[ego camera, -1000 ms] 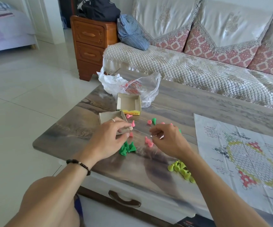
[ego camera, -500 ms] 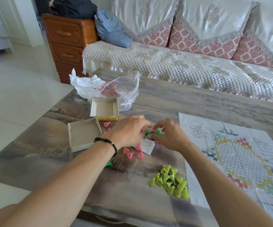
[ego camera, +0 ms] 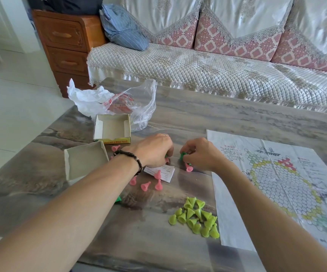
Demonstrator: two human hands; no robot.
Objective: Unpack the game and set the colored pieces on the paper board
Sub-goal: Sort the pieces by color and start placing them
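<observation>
Marbled grey table (ego camera: 207, 114) before a quilted sofa (ego camera: 198, 69); both hands (ego camera: 178, 154) curled, pinching dark green pieces (ego camera: 183, 155).

Left hand (ego camera: 154, 150) knuckles up, fingers curled down, tips hidden. Right hand (ego camera: 200, 154) at its 3 o'clock, just apart, fingers curled, pinching. Both forearms bare.

We are in a home's living room. A sofa (ego camera: 217, 71) with quilted cream covers and pink-patterned back cushions runs across from twelve to two o'clock. At eleven o'clock stands a wooden drawer cabinet (ego camera: 68, 48), a blue striped pillow (ego camera: 123, 30) beside it. Pale floor tiles (ego camera: 21, 99) spread at nine o'clock, and we sit at a low marble-patterned coffee table (ego camera: 227, 116).
</observation>
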